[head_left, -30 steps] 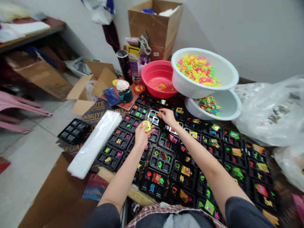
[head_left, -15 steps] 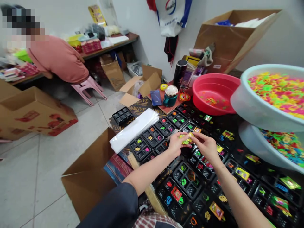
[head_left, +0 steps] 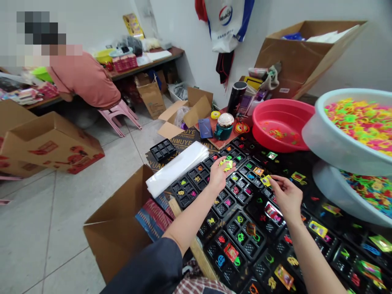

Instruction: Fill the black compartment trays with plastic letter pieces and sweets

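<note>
My left hand (head_left: pixel 219 174) is closed on a small stack of yellow-green packets (head_left: pixel 226 164), held above the black compartment trays (head_left: pixel 241 222) that cover the table. My right hand (head_left: pixel 286 195) pinches one yellow packet (head_left: pixel 266 180) at its fingertips, low over a tray to the right of the left hand. The trays hold small coloured plastic shapes and packets in their cells.
A red basin (head_left: pixel 280 122) and two stacked white basins (head_left: pixel 343 147) of coloured pieces stand at the right. A stack of clear bags (head_left: pixel 177 167), an open cardboard box (head_left: pixel 122 224) and a loose tray (head_left: pixel 164 149) lie left. A person in a pink top (head_left: pixel 82 79) sits at a far bench.
My hands, together half a second ago, have parted: the right one drew a yellow packet off to the right, the left lifted the stack slightly. The view swung left over the last second.
</note>
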